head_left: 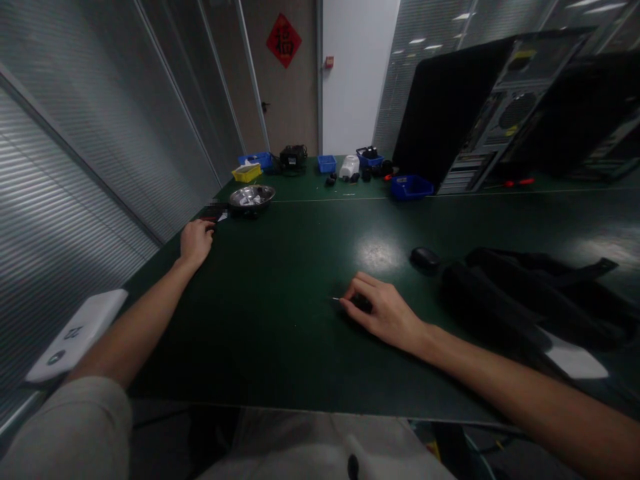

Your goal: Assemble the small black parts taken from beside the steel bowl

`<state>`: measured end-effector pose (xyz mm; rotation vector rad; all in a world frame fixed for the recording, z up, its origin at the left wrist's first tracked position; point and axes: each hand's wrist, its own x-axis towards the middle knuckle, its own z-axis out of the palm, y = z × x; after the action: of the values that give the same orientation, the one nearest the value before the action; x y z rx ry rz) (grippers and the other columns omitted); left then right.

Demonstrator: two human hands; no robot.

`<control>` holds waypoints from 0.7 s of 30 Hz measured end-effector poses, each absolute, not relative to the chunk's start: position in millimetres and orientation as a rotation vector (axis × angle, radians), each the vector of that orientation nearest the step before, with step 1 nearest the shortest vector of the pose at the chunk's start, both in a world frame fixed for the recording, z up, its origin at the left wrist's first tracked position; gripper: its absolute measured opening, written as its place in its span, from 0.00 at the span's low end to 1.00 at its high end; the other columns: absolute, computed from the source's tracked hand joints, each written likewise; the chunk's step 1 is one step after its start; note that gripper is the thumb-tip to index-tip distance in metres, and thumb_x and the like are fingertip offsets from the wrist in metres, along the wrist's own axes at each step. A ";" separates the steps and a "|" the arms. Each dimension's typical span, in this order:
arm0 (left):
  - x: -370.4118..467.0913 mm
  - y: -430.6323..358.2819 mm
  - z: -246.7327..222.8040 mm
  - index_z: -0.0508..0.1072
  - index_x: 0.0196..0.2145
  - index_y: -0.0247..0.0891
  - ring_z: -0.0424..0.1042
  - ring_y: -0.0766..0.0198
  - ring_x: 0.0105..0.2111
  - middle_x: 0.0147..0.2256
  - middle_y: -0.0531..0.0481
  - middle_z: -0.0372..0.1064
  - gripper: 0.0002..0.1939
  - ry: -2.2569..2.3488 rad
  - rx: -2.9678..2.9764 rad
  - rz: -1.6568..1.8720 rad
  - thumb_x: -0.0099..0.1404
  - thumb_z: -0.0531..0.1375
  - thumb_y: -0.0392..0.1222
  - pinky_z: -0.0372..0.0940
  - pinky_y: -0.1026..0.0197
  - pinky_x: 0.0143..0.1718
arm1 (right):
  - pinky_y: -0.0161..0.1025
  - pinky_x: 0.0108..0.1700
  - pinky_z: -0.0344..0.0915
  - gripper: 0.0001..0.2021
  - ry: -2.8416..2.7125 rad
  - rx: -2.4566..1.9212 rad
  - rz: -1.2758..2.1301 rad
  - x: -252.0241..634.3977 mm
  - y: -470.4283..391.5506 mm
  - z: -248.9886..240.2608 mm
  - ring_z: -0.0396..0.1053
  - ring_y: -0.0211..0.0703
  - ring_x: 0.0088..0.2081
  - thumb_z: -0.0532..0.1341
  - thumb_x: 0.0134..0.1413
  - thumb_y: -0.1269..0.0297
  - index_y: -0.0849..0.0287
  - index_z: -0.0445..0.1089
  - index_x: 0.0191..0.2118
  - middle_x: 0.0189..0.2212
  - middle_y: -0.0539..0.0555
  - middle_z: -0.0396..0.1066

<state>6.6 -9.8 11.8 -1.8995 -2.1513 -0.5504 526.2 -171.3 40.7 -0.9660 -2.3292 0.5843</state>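
Observation:
My left hand (197, 241) reaches out to the table's left edge. Its fingers touch or rest on a dark, partly red object (214, 215) beside a metal bowl (252, 198) that has small pale pieces in it. Whether the fingers grip that object is too small to tell. Over the middle of the green table (280, 300), my right hand (373, 307) is closed in a pinch, and a thin, pale, short item (337, 299) sticks out from its thumb and fingertip.
A black mouse (425, 258) and a black bag (530, 293) lie to the right. Along the back are a yellow tray (247, 173), blue bins (411, 187), a white object (349, 167) and a large computer case (455, 100). A white box (77, 335) is at left.

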 end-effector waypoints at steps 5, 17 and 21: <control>13.7 -11.6 11.1 0.77 0.51 0.30 0.65 0.45 0.54 0.53 0.34 0.70 0.19 -2.091 -1.873 -0.424 0.70 0.52 0.37 0.61 0.47 0.59 | 0.36 0.32 0.63 0.04 -2.328 -0.968 0.595 526.2 -172.0 41.1 0.68 0.37 0.32 0.61 0.68 0.64 0.57 0.71 0.39 0.38 0.51 0.68; 13.2 -11.0 9.3 0.76 0.51 0.29 0.67 0.45 0.53 0.52 0.33 0.71 0.18 -2.086 -1.836 -0.481 0.70 0.52 0.37 0.61 0.48 0.58 | 0.37 0.32 0.63 0.04 -2.335 -0.988 0.580 526.3 -172.2 40.9 0.67 0.38 0.32 0.61 0.68 0.64 0.57 0.70 0.40 0.38 0.51 0.68; 12.8 -9.7 10.6 0.77 0.49 0.28 0.69 0.47 0.51 0.50 0.34 0.72 0.17 -2.139 -1.810 -0.517 0.69 0.53 0.36 0.62 0.49 0.57 | 0.37 0.33 0.63 0.04 -2.334 -0.977 0.562 526.1 -171.3 39.9 0.67 0.38 0.32 0.61 0.68 0.64 0.57 0.70 0.39 0.37 0.51 0.68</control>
<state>12.8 -9.7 10.6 -1.8099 -2.1394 -0.5174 526.1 -171.3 39.9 -0.9768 -2.3345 0.5623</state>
